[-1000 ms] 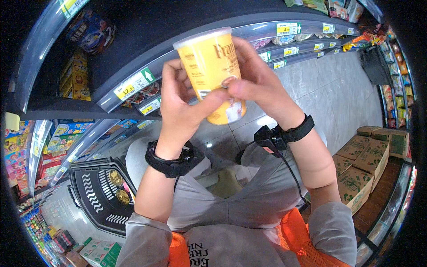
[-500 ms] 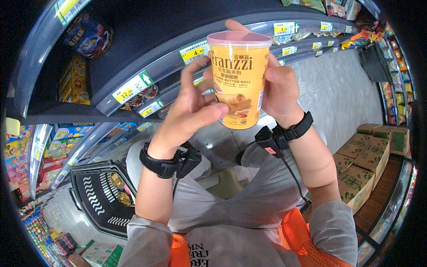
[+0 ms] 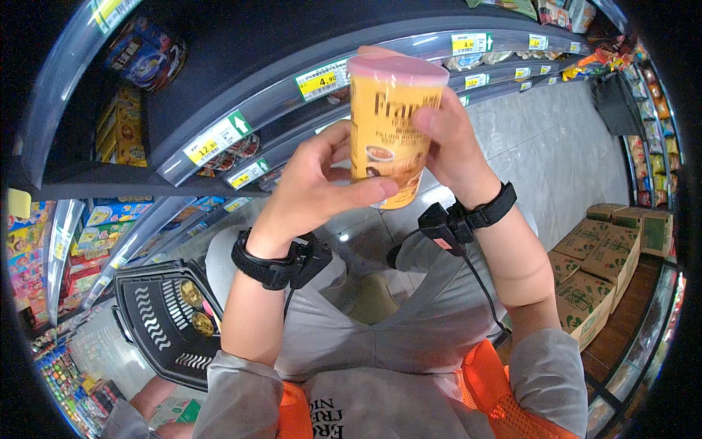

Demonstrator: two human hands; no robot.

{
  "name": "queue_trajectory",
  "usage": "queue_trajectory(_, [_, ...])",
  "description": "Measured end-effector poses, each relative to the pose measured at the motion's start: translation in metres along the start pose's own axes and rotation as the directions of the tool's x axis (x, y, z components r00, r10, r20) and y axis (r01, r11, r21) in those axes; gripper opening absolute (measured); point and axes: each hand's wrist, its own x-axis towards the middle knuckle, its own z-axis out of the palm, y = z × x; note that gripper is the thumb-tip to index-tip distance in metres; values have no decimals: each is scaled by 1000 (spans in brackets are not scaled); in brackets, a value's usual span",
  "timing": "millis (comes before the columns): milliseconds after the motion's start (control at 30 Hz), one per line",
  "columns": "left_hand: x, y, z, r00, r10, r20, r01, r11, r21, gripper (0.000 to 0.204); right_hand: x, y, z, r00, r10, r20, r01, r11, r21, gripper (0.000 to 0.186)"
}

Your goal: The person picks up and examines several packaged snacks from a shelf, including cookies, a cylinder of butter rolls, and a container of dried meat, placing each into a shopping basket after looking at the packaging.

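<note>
Between my two hands is a yellow tub of rolled biscuits [image 3: 387,146] with a pinkish lid, held upright in front of the shelf and leaning slightly. My left hand [image 3: 314,175] grips its lower left side, the thumb laid across the front near the base. My right hand [image 3: 452,143] wraps the right side with its thumb on the front, and some of its fingers are hidden behind the tub. A black strap with a small device sits on each of my wrists.
A dark shelf with price tags [image 3: 212,146] curves ahead, holding a blue tub [image 3: 150,55] and yellow boxes [image 3: 123,132]. Lower left are a black basket [image 3: 157,314] with gold-topped items and another person's arm [image 3: 150,395]. Cardboard cartons [image 3: 596,256] stand at the right.
The tub has been turned, its printed front shifting, and tilts a little. My right thumb has come onto its front. Another person's arm has appeared at the lower left.
</note>
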Motion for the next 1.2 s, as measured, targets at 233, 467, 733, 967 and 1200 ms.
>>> queue_trajectory(233, [5,-4,-4,718,685,-125,-605,703,374,89,7,-13,0,811,-498,307,574,577,-581,75])
queue_trajectory(467, [5,-3,-11,623,782,-9,-617,499,609,81,8,-7,1,814,-491,310,578,630,-519,71])
queue_trajectory(733, [6,-2,4,585,793,-171,-653,585,482,83,3,-7,8,756,-516,403,581,244,-776,74])
queue_trajectory(967, [2,-12,-19,635,610,-474,-493,793,359,69,1,-27,3,810,-486,329,429,108,-897,92])
queue_trajectory(1200, [7,-4,-7,903,84,-421,-278,862,-424,59,-2,-30,2,791,-472,390,535,222,-815,93])
